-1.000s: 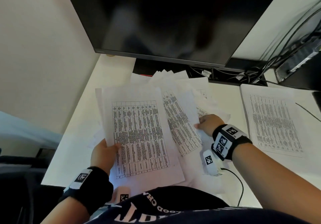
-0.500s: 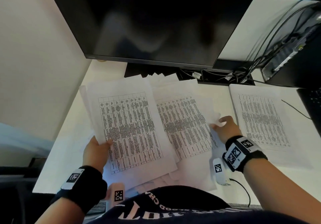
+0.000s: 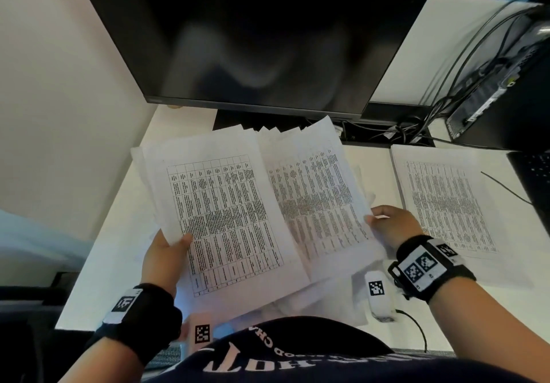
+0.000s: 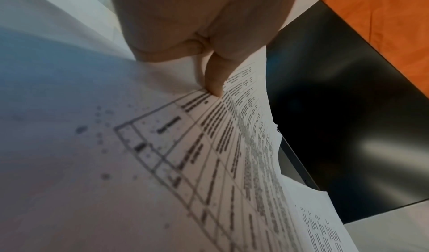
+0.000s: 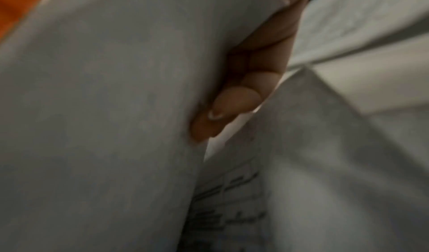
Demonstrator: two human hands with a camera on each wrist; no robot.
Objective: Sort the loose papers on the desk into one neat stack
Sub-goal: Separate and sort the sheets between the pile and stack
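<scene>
Desk [image 3: 119, 234]: sheets [image 3: 226, 219] lengthwise toward monitor [image 3: 253, 34]

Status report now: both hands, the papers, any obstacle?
Left hand grips gathered sheets. Right hand pinches one sheet. Separate sheet lies right. No obstacle seen.

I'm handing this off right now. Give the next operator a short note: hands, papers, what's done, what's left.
Left hand grips the gathered bundle by its left edge, thumb on top.
Right hand pinches a lifted sheet by its right edge, beside the bundle.
Loose papers lie underneath; a separate pile sits on the desk to the right.
Done: part gathered. Left: add the sheet, collect the rest, square up one stack.
</scene>
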